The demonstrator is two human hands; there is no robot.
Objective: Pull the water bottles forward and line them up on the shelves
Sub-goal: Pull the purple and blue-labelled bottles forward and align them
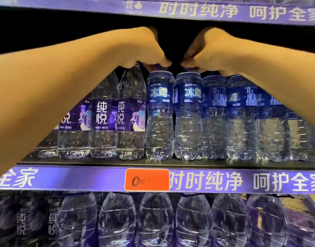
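Note:
Water bottles stand in a row on the middle shelf [99, 164]. Purple-labelled bottles [130, 113] fill the left part, blue-labelled ones the right. My left hand [146, 49] reaches in from the left and grips the cap of a blue-labelled bottle [159, 114] at the centre. My right hand [212, 52] comes from the right and pinches the cap of the neighbouring blue-labelled bottle [188, 114]. Both bottles stand upright at the shelf's front edge, side by side. Their caps are hidden under my fingers.
More blue-labelled bottles [242, 114] continue to the right. An orange price tag [146, 180] sits on the purple shelf strip. The lower shelf holds larger clear bottles [155, 220]. The upper shelf edge [188, 10] hangs close above my hands, with dark space behind.

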